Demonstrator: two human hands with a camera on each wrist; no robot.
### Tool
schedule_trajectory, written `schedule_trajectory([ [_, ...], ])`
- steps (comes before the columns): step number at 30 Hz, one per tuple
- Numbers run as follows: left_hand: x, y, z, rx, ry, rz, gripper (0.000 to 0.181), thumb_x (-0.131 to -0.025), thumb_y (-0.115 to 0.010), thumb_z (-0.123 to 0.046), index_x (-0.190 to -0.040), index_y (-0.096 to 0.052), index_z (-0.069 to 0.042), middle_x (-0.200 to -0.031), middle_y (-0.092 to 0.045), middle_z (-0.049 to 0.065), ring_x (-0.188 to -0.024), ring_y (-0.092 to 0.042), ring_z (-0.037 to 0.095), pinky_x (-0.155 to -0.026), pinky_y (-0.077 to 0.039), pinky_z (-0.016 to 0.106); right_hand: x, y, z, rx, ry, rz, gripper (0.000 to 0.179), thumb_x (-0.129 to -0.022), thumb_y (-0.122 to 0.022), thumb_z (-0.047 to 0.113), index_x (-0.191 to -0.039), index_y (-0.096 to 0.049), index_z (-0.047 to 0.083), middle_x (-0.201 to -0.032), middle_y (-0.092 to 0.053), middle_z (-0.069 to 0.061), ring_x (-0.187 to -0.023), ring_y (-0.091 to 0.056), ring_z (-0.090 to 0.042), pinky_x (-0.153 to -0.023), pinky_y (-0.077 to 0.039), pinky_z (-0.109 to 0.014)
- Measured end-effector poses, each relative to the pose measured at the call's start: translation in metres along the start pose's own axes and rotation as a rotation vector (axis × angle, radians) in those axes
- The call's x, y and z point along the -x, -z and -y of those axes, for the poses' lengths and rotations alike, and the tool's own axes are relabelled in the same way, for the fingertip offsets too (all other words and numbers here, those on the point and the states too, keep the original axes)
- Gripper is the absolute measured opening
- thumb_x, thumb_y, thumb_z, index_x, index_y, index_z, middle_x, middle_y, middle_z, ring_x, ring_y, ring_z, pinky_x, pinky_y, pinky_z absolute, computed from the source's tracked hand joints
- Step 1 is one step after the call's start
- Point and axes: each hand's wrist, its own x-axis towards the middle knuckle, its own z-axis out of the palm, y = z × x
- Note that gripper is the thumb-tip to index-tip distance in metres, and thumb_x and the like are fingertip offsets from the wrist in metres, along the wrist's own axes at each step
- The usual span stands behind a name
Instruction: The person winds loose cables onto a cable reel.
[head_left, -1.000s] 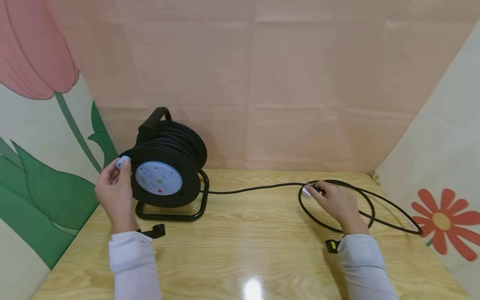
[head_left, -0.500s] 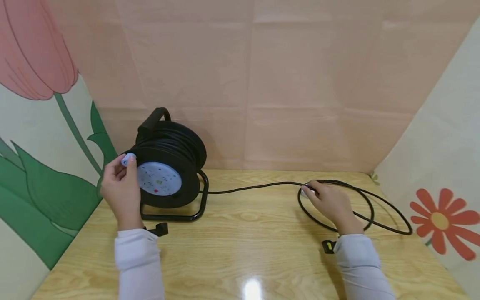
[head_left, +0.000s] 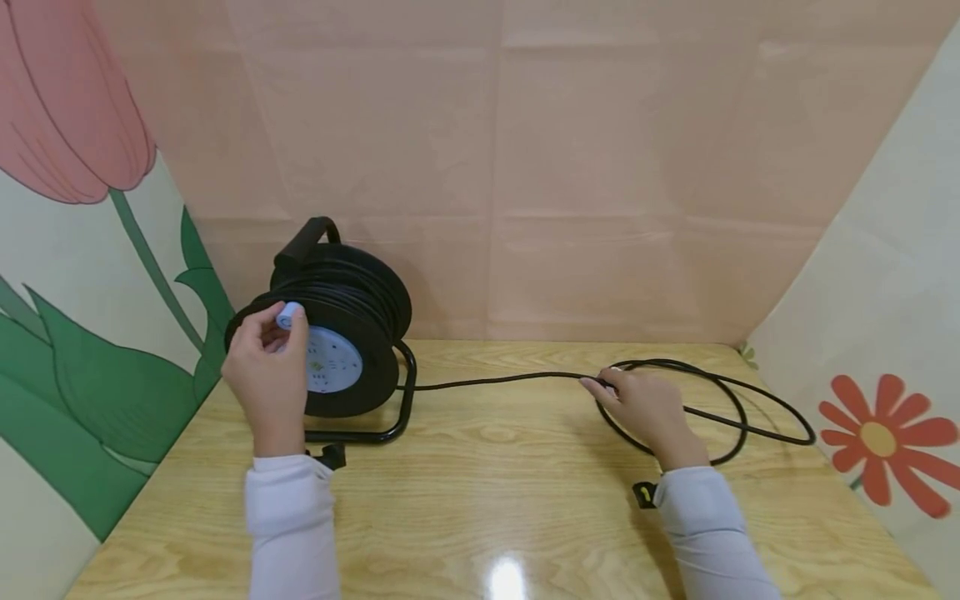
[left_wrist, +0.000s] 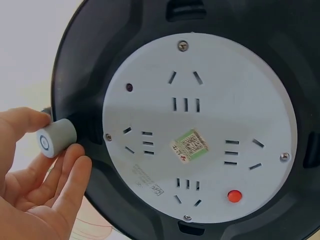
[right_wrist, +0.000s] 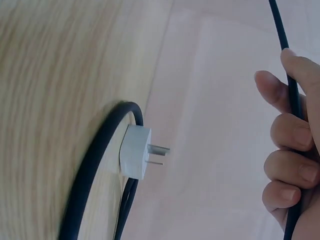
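A black cable reel stands at the left of the table, wound with black cable. Its round white socket panel carries a red button and several socket slots. My left hand pinches the small pale-blue crank knob on the reel's face between thumb and fingers. Over on the right, my right hand has its fingers curled round the black cable, which runs across to the reel. A white plug with metal prongs lies by the loose cable loops in the right wrist view; the hand mostly hides it from the head view.
Loose loops of cable lie at the table's right side. The wooden table meets a pinkish backdrop behind. Flower-printed sheets stand at both sides. The reel's black frame rests on the tabletop.
My left hand has moved right with the knob across the reel's face. My right hand has shifted left along with the cable, and the outer loop at the right has drawn inward.
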Motion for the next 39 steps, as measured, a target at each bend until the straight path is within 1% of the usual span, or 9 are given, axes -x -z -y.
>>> schedule_trajectory([
  [2,0.001,0.0,-0.002,-0.014,-0.016,0.014,0.037,-0.094,-0.07,-0.036,-0.114,-0.074,-0.004,-0.102,-0.07,0.007,-0.084,-0.064,0.009,-0.078,-0.05,0.012,0.0,-0.001,0.002,0.003,0.01,-0.015,0.043,-0.098,-0.053,0.059,-0.09,-0.07,0.02,-0.061,-0.054,0.007,-0.046,-0.042,-0.011,-0.039,-0.031,-0.032],
  [6,0.002,0.0,-0.005,-0.04,-0.027,0.039,0.036,-0.094,-0.071,-0.034,-0.113,-0.074,-0.003,-0.101,-0.07,0.008,-0.084,-0.065,0.011,-0.076,-0.05,0.013,-0.001,-0.002,0.006,-0.047,0.021,-0.03,0.033,-0.099,-0.058,0.051,-0.096,-0.066,0.02,-0.058,-0.048,0.009,-0.044,-0.038,-0.01,-0.039,-0.029,-0.03],
  [12,0.005,-0.002,-0.017,-0.112,-0.072,0.101,0.035,-0.096,-0.069,-0.032,-0.112,-0.073,0.0,-0.098,-0.069,0.013,-0.085,-0.066,0.023,-0.077,-0.054,0.035,-0.003,0.0,0.01,-0.126,0.147,-0.115,0.014,-0.1,-0.062,0.029,-0.11,-0.063,0.02,-0.061,-0.044,0.013,-0.044,-0.033,-0.005,-0.039,-0.027,-0.026],
  [17,0.01,-0.006,-0.024,-0.152,-0.13,0.172,0.034,-0.096,-0.068,-0.028,-0.109,-0.071,0.003,-0.094,-0.069,0.015,-0.081,-0.065,0.026,-0.073,-0.055,0.039,-0.006,-0.004,0.016,-0.121,0.275,-0.203,0.015,-0.094,-0.072,0.027,-0.109,-0.072,0.023,-0.081,-0.069,0.012,-0.057,-0.055,-0.006,-0.047,-0.044,-0.029],
  [21,0.012,-0.007,-0.028,-0.19,-0.167,0.237,0.031,-0.096,-0.069,-0.024,-0.107,-0.071,0.005,-0.089,-0.071,0.015,-0.076,-0.068,0.026,-0.07,-0.057,0.042,-0.007,-0.008,0.022,-0.117,0.341,-0.222,0.018,-0.091,-0.075,0.027,-0.109,-0.076,0.024,-0.094,-0.075,0.006,-0.07,-0.068,-0.013,-0.057,-0.055,-0.038],
  [26,0.014,-0.006,-0.034,-0.254,-0.195,0.314,0.03,-0.095,-0.068,-0.022,-0.105,-0.07,0.007,-0.083,-0.072,0.017,-0.072,-0.07,0.027,-0.067,-0.057,0.045,-0.007,-0.012,0.027,-0.135,0.333,-0.169,0.021,-0.094,-0.072,0.03,-0.114,-0.077,0.024,-0.098,-0.076,0.003,-0.071,-0.068,-0.012,-0.057,-0.054,-0.035],
  [31,0.016,-0.006,-0.036,-0.296,-0.222,0.342,0.032,-0.095,-0.068,-0.023,-0.102,-0.07,0.008,-0.081,-0.072,0.017,-0.07,-0.07,0.027,-0.063,-0.057,0.045,-0.005,-0.012,0.033,-0.154,0.297,-0.096,0.02,-0.097,-0.068,0.032,-0.113,-0.077,0.023,-0.087,-0.071,0.008,-0.06,-0.053,-0.003,-0.052,-0.044,-0.026],
  [36,0.019,-0.006,-0.034,-0.29,-0.223,0.377,0.031,-0.095,-0.068,-0.022,-0.1,-0.07,0.009,-0.081,-0.073,0.017,-0.069,-0.07,0.027,-0.061,-0.058,0.043,-0.004,-0.015,0.036,-0.145,0.256,-0.075,0.009,-0.094,-0.071,0.03,-0.092,-0.073,0.021,-0.068,-0.055,0.017,-0.054,-0.043,-0.001,-0.047,-0.038,-0.024],
  [39,0.021,-0.006,-0.034,-0.291,-0.212,0.407,0.031,-0.095,-0.068,-0.022,-0.1,-0.07,0.008,-0.082,-0.073,0.017,-0.07,-0.07,0.026,-0.061,-0.058,0.043,-0.004,-0.017,0.036,-0.122,0.237,-0.09,0.02,-0.093,-0.073,0.034,-0.079,-0.065,0.023,-0.061,-0.05,0.017,-0.048,-0.039,-0.002,-0.043,-0.034,-0.025],
])
